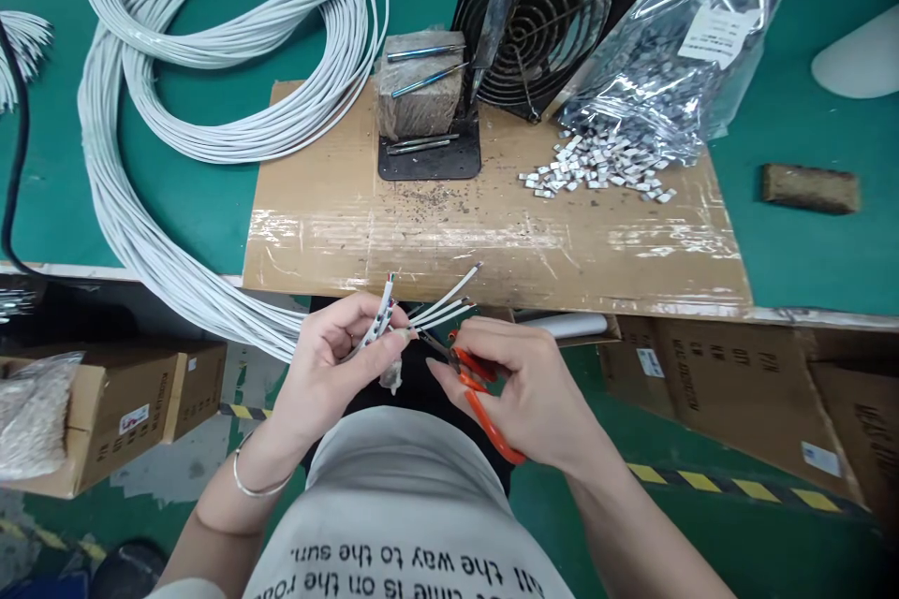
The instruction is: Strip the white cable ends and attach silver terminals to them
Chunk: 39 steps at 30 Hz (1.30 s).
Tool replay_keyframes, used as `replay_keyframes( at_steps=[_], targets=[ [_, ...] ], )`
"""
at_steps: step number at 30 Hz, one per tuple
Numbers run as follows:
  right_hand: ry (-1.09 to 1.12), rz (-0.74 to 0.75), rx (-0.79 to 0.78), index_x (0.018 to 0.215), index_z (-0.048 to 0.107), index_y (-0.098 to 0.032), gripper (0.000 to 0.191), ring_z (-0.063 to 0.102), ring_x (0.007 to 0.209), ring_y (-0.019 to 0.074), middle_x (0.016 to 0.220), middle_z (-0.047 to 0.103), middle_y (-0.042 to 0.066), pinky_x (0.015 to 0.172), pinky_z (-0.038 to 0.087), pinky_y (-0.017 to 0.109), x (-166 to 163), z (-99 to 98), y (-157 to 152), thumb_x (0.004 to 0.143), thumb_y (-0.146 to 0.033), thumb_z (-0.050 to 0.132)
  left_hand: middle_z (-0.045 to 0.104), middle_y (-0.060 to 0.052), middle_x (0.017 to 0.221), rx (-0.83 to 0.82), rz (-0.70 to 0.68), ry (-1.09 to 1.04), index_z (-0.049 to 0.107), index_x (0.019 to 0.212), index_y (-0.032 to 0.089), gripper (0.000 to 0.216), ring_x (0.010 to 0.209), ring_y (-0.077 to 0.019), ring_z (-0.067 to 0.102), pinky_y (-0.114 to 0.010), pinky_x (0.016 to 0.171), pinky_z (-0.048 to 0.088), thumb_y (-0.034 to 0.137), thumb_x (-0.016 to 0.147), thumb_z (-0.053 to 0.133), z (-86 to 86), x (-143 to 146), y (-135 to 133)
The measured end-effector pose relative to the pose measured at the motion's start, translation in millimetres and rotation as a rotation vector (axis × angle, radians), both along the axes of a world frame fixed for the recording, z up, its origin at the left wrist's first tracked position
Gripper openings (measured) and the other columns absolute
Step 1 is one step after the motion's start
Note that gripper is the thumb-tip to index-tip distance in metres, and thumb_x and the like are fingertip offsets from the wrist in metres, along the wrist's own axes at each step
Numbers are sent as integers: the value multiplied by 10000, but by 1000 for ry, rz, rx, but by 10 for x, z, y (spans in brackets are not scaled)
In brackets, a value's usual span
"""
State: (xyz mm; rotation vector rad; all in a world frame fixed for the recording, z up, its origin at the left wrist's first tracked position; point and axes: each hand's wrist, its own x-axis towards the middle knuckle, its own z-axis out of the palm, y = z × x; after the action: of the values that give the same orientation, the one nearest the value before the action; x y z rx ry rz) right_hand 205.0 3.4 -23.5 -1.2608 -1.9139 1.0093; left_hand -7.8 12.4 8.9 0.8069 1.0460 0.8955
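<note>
Now | my left hand (pixel 330 365) pinches white wire ends (pixel 449 297) | my right hand (pixel 534 393) grips orange cutters (pixel 492 430) | coil (pixel 245 145) mostly untouched, I judge.

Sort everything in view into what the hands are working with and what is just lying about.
In hand: left hand gripping white wire ends; right hand holding orange-handled cutters.
Lying about: bag of small metal parts, loose metal pieces, black fan, brown block, cardboard boxes.
</note>
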Motion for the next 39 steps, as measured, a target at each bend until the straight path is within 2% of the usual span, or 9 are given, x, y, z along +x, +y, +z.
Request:
replay_keyframes(
  at_steps=[5, 10, 21, 26, 30, 34, 39],
  targets=[
    [2, 16, 8, 698, 265, -245, 467, 314, 577, 108, 608, 359, -57, 522, 269, 270, -21, 48, 39, 940, -199, 663, 654, 30, 692, 18, 4, 90, 768, 894, 180, 89, 535, -65, 505, -168, 513, 434, 231, 925, 834, 12, 22, -1],
    [12, 31, 1, 683, 263, -246, 453, 315, 572, 111, 593, 363, -57, 530, 270, 276, -25, 79, 78, 903, -155, 648, 646, 16, 666, 46, 1, 177, 778, 866, 173, 111, 534, -89, 522, -190, 498, 443, 261, 892, 840, -6, 29, -3],
    [9, 12, 50, 690, 204, -239, 484, 251, 555, 87, 584, 278, -68, 508, 229, 265, -33, 41, 55, 904, -143, 627, 650, 12, 674, 28, -13, 172, 799, 886, 172, 130, 529, -82, 496, -184, 485, 431, 287, 901, 858, -22, 12, -25],
    [48, -64, 99, 662, 208, -236, 503, 214, 546, 85, 586, 250, -68, 492, 189, 288, -54, 0, 42, 870, -101, 645, 658, -1, 689, 25, -6, 188, 809, 892, 165, 175, 546, -91, 498, -197, 493, 439, 331, 898, 865, -9, 24, -6],
    [69, -171, 77, 636, 254, -234, 509, 225, 547, 94, 590, 266, -64, 490, 195, 299, -9, -1, 42, 921, -140, 664, 618, 25, 660, -37, 1, 122, 783, 861, 168, 172, 527, -71, 444, -185, 479, 390, 290, 860, 904, 25, 42, 19],
    [16, -108, 45, 651, 296, -235, 479, 301, 565, 103, 603, 335, -55, 513, 256, 286, 36, 6, 22, 931, -186, 681, 584, 36, 654, -73, 3, 72, 769, 876, 173, 210, 507, -59, 372, -183, 448, 322, 343, 890, 891, 34, 35, 23],
    [-32, -50, 83, 658, 269, -238, 479, 290, 557, 101, 586, 332, -59, 514, 246, 284, 14, -14, 5, 903, -155, 671, 575, 38, 660, -36, -1, 101, 758, 902, 173, 250, 489, -53, 321, -192, 428, 264, 398, 917, 867, 4, 18, 17]
  ],
)
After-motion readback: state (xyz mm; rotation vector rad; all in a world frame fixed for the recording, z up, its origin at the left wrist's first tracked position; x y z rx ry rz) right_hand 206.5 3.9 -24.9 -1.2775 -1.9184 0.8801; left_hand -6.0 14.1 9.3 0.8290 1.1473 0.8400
